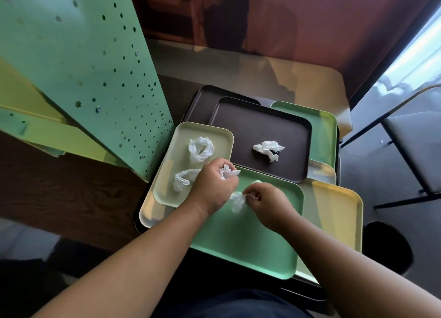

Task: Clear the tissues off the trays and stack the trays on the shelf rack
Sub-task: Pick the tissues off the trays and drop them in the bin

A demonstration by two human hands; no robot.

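Several overlapping trays lie in front of me. Over the near green tray (250, 241), my left hand (214, 184) is closed around a crumpled white tissue (229, 172). My right hand (267, 203) pinches another white tissue (237, 202) just above that tray. The pale green tray (171, 174) to the left holds two crumpled tissues, one a ring-shaped tissue (201, 148) and one a twisted tissue (183, 179) beside my left hand. A dark brown tray (253, 126) behind carries a single tissue (269, 149).
The green perforated shelf rack (83, 62) stands at the left, with yellow-green shelves. A yellow tray (338, 212), another green tray (322, 126) and a second brown tray (207, 100) lie under the pile. A chair (410, 146) is at the right, a dark round bin (386, 246) below it.
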